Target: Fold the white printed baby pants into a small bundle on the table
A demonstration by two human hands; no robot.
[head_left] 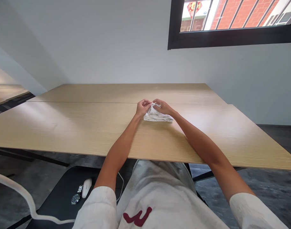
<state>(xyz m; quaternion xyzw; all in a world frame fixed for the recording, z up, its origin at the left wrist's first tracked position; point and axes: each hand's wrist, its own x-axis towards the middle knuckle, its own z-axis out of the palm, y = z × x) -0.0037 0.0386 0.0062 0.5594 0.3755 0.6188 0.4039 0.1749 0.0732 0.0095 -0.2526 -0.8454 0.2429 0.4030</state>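
A small white cloth (157, 117) with faint dark marks lies folded on the light wooden table (88, 127), its upper part lifted and bunched. At its upper left edge my left hand (143, 107) pinches the fabric between thumb and fingers. Close beside it, my right hand (162, 107) grips the cloth's top from the right, fingers curled over it. The two hands' fingertips nearly meet. The cloth's lower edge rests flat on the tabletop, and part of its top is hidden behind my right fingers.
A seam crosses the table behind my hands, with a pale wall (112, 47) beyond. A barred window (207, 38) is at upper right. On the black chair (61, 187) at lower left lie a wristwatch (76, 197) and a white object (86, 187). A thick white tube (23, 194) curves nearby.
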